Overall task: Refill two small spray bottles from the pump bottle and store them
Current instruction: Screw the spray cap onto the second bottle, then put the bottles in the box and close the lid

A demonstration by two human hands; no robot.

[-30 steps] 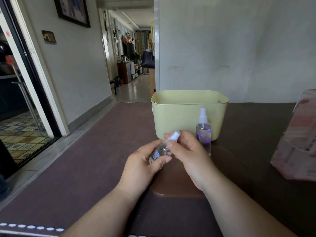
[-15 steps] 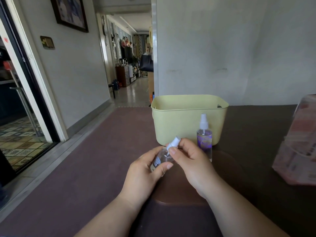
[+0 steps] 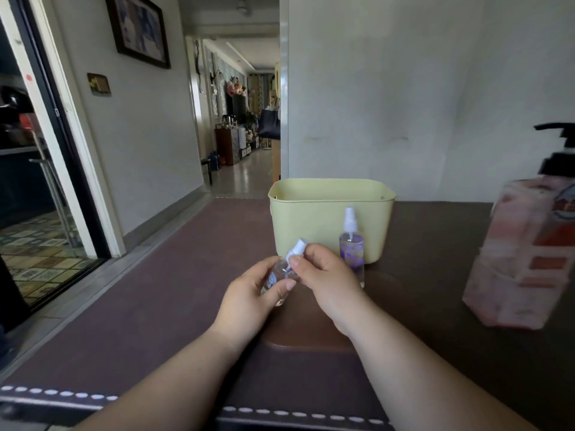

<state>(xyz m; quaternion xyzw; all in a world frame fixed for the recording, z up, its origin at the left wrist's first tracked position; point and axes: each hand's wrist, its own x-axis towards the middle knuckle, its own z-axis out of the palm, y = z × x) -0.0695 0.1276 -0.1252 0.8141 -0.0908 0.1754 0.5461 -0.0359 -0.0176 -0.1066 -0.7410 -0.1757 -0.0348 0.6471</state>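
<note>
Bottle in hand: the clear spray bottle (image 3: 280, 275) is held low and centre above the table (image 3: 155, 306). It's tilted, with its long axis running from lower left up to the white cap (image 3: 297, 248).
Left hand: the left hand (image 3: 252, 300) wraps the body from the left, fingers (image 3: 284, 286) curled round it.
Right hand: the right hand (image 3: 326, 275) comes in from the right and pinches the cap with thumb and forefinger.
Key relation: the cap end points at the right hand, so any twist probably follows that tilted axis.
Step guess: screwing on or off, can't tell tbh.
Second bottle: the purple-label spray bottle (image 3: 351, 247) stands upright against the front of the yellow basket (image 3: 329, 194), untouched.
Pump bottle: the pump bottle (image 3: 525, 253) is far right, well apart.
</note>
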